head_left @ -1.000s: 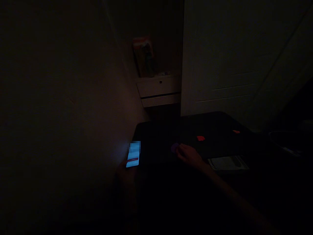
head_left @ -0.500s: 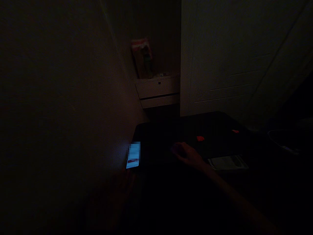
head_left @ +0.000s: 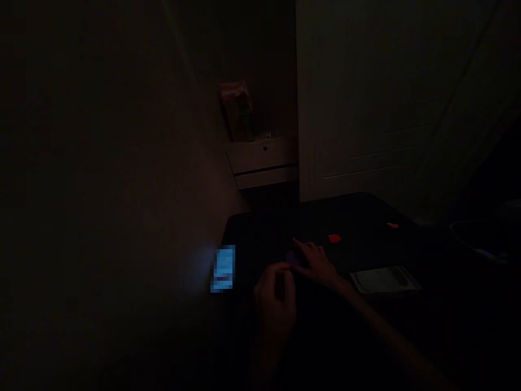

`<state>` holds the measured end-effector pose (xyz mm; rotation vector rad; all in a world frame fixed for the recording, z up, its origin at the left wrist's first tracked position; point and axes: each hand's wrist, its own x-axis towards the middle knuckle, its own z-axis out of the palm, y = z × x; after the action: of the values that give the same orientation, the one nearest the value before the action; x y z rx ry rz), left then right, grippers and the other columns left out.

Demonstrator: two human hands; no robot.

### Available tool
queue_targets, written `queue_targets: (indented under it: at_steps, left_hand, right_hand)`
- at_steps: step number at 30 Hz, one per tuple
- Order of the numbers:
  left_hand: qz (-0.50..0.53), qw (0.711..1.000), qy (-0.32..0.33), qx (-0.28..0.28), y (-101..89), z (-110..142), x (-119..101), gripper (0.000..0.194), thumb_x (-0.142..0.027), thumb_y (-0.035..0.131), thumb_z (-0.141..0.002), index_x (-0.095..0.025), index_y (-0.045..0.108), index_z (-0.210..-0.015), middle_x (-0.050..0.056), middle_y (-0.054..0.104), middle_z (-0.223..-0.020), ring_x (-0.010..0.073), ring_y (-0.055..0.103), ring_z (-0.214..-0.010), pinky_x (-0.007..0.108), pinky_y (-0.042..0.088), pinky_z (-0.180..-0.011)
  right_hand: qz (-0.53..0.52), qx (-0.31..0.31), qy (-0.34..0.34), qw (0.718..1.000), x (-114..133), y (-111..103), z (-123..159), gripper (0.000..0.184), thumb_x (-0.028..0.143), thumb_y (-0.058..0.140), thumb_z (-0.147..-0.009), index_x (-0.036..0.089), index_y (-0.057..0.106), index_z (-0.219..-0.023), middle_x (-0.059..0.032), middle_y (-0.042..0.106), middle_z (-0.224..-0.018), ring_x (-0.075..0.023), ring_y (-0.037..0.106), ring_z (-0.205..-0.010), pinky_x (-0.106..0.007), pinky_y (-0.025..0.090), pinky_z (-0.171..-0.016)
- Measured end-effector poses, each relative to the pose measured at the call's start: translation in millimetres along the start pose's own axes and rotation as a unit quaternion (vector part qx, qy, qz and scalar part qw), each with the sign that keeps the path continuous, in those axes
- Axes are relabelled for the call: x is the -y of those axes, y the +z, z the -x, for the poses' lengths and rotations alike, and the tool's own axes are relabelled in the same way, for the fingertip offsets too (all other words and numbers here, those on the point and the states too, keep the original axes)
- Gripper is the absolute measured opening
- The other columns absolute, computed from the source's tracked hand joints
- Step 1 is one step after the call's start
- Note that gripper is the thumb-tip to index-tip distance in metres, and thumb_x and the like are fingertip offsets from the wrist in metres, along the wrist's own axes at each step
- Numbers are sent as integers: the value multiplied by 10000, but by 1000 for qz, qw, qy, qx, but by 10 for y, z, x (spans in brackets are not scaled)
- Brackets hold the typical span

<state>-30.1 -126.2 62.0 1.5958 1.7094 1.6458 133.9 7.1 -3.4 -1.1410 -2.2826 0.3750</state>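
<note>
A: In a dark room, the left hand [head_left: 273,296] has risen into view above the near edge of the black desk [head_left: 366,209], fingers curled; whether it grips anything cannot be told.

B: A second ago it was not visible. And the right?

A: The right hand [head_left: 315,260] lies loosely open on the desk, fingertips at a small purple object [head_left: 291,257].

B: Beyond?

A: A glowing blue phone screen [head_left: 223,269] at left, a pale paper sheet [head_left: 382,278] at right, a small red piece [head_left: 334,238] farther, then a pale wooden drawer unit [head_left: 264,162].

Dark home room, panelled door [head_left: 366,108], small drawer unit [head_left: 264,161], black table [head_left: 366,217]
</note>
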Motion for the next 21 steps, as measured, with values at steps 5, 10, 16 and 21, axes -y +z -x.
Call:
queue_targets:
  at_steps: [5, 10, 16, 21]
  left_hand:
    - [-22, 995, -57, 77, 405, -637, 422, 269, -271, 606, -915, -170, 673, -1156, 118, 739, -1045, 245, 693, -980, 392, 521, -913]
    - [67, 979, -90, 170, 515, -790, 787, 261, -400, 644, -882, -181, 720, -1001, 109, 758, -1038, 248, 704, -996, 362, 513, -904]
    - [116, 983, -95, 109, 441, -686, 852, 333, -499, 683, -828, -171, 697, -881, 53, 727, -851, 213, 673, -825, 300, 493, -756]
    - [98, 985, -74, 125, 437, -687, 851, 306, -472, 661, -852, -169, 699, -872, 42, 715, -829, 195, 648, -791, 284, 474, -725]
  right_hand:
    - [-163, -34, 2, 986, -57, -1, -47, 780, 363, 722, -860, 343, 378, -1559, -95, 553, -1372, -278, 591, -1202, -466, 471, -1036]
    - [-347, -111, 38, 930, 22, 152, -193, 778, 405, 785, -804, 280, 456, -1498, -97, 584, -1315, -262, 618, -1169, -431, 512, -1008]
    - [-414, -98, 108, 898, 140, 280, -291, 514, 502, 798, -760, 209, 696, -1169, -93, 731, -1122, -279, 694, -1022, -426, 546, -926]
    - [-392, -80, 102, 911, 155, 196, -255, 372, 548, 705, -836, 205, 725, -980, -65, 761, -978, -259, 701, -915, -384, 551, -851]
